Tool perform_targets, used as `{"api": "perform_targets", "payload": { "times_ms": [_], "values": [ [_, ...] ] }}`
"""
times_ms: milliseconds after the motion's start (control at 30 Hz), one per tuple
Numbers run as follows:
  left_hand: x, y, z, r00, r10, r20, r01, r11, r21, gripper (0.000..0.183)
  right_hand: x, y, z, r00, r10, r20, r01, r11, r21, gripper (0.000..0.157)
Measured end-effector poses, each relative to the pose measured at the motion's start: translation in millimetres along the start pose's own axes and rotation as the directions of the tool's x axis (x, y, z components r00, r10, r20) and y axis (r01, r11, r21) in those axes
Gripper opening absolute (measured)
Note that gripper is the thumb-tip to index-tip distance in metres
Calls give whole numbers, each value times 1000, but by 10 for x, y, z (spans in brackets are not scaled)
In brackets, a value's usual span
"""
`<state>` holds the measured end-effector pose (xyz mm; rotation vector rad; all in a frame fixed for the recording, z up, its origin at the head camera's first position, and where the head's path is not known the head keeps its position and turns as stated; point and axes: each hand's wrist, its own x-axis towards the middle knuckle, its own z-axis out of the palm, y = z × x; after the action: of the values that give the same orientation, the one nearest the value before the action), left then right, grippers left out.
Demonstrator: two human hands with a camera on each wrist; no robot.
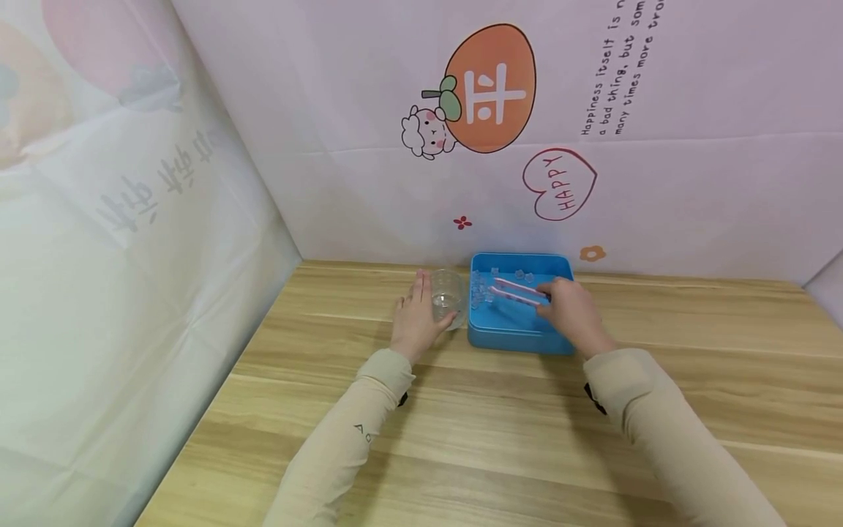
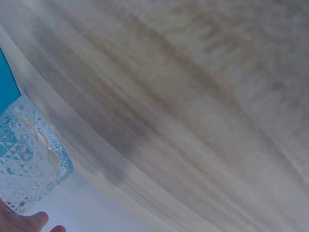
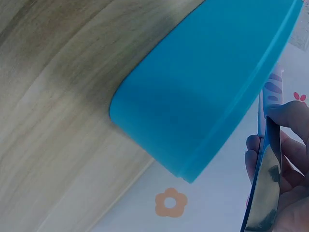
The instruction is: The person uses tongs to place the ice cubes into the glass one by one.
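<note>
My left hand (image 1: 416,323) holds a clear glass cup (image 1: 450,284) standing on the table, fingers along its left side and thumb across its near side. The left wrist view shows the cup's faceted wall (image 2: 29,159) with fingertips (image 2: 36,220) below it. Close by on the right stands a blue box (image 1: 520,341). Over it my right hand (image 1: 574,311) grips a pair of tongs (image 1: 520,286) with pale pink arms and a shiny metal handle end (image 3: 265,193). Their tips point left, spread apart, near small clear pieces (image 1: 477,290) heaped along the box's left side.
A few more clear pieces (image 1: 520,274) lie toward the back of the box. The wood-grain table (image 1: 487,432) ends at a printed white sheet (image 1: 369,197) close behind the box and cup. Another pale sheet (image 1: 132,307) hangs along the left edge.
</note>
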<state>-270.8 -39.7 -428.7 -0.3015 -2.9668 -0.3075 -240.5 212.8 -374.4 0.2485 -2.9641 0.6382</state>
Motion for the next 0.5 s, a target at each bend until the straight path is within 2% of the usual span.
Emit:
{"api": "perform_targets", "payload": {
  "times_ms": [233,500],
  "values": [
    [-6,-1,-7,1000,2,2,-2,1000,12,93,16,-34,-27,1000,-1,-26,1,1000,-13,34],
    [-1,-3,-2,1000,3,-4,-3,1000,9,93,14,-192,-101,999,-34,-39,34,999,-10,35]
  ]
}}
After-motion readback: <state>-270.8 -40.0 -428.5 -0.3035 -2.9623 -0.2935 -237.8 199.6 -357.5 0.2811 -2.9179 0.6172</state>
